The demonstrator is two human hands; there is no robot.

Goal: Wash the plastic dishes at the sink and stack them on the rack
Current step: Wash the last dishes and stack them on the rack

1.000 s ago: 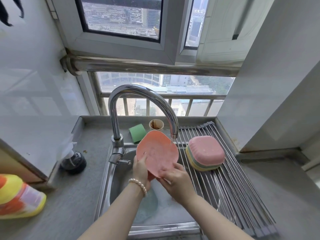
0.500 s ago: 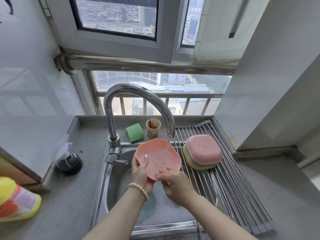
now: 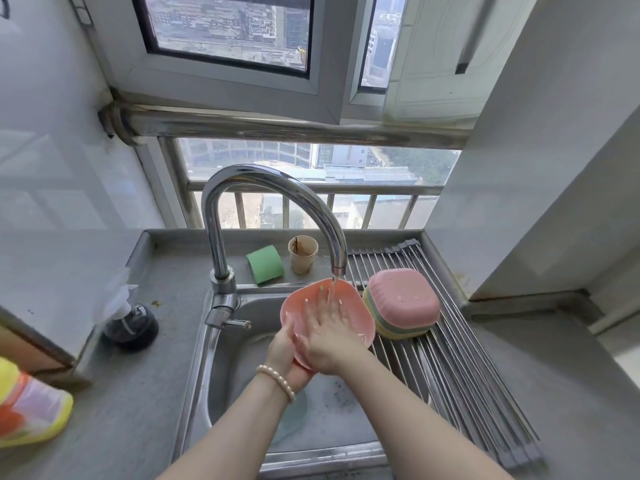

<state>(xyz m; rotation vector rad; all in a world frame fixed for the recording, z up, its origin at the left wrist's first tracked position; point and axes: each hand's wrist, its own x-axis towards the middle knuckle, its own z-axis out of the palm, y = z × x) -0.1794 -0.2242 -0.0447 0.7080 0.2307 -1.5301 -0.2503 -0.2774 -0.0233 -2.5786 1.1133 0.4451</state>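
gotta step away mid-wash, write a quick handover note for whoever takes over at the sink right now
Left hand: grips the pink dish from beneath at its near edge, holding it under the running tap.
Right hand: open, fingers flat inside the dish, rubbing it in the stream.
Done: a stack of washed dishes, upside down, pink on top, sits on the rack beside the sink.
Left: finish rinsing the pink dish and add it to the stack. A greenish dish seems to lie in the sink, unwashed.

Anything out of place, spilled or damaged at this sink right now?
Little stands out. A stained paper cup sits on the ledge behind the sink, unwashed. The left hand holds the pink dish under the tap while the right hand rubs it. The stacked dishes sit squarely on the rack.
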